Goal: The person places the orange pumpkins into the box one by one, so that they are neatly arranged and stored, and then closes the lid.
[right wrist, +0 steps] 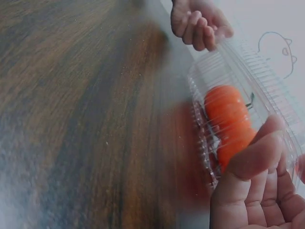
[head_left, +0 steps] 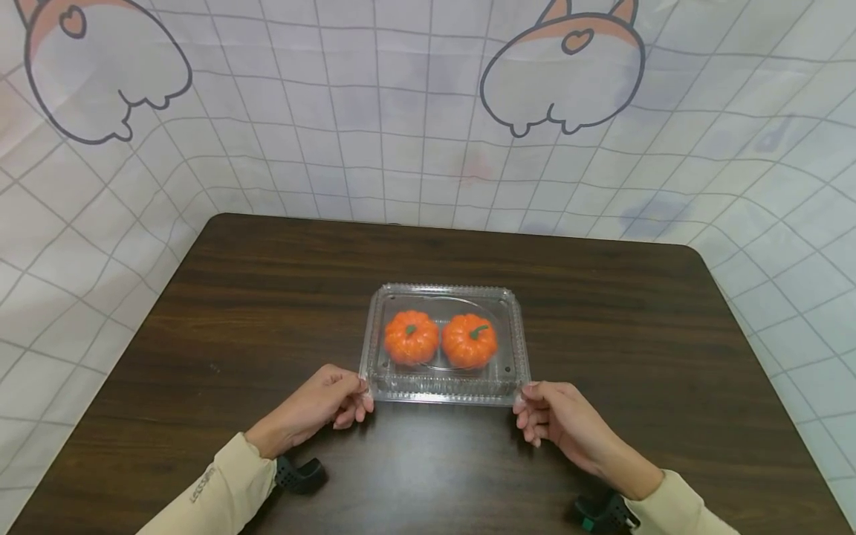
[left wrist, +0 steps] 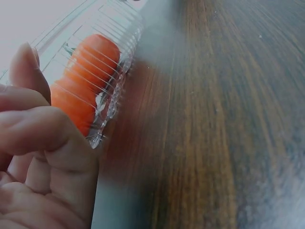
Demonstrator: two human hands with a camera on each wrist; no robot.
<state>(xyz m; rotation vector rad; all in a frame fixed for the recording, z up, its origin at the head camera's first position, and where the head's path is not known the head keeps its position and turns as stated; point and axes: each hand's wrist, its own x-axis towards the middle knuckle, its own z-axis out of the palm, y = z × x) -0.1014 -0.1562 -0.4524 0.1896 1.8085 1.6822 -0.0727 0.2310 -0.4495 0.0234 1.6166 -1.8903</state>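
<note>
A clear plastic clamshell box [head_left: 438, 389] with a ribbed edge is at the middle of the table in the head view. Inside lie two small orange toy pumpkins side by side, the left pumpkin [head_left: 411, 338] and the right pumpkin [head_left: 469, 342], each with a green stem. My left hand [head_left: 328, 400] pinches the near left corner of the box between thumb and curled fingers. At the near right corner, my right hand [head_left: 562, 416] pinches the rim in the same way. From the right wrist view, both hands hold the box's near side, with the pumpkins [right wrist: 227, 105] seen through its wall.
The dark wood-grain table [head_left: 267, 312] has rounded far corners. Behind it and along both sides hangs a white grid-patterned cloth [head_left: 401, 148] with cartoon animal drawings. Black bands [head_left: 301, 475] sit at both wrists, beside the cream sleeves [head_left: 227, 483].
</note>
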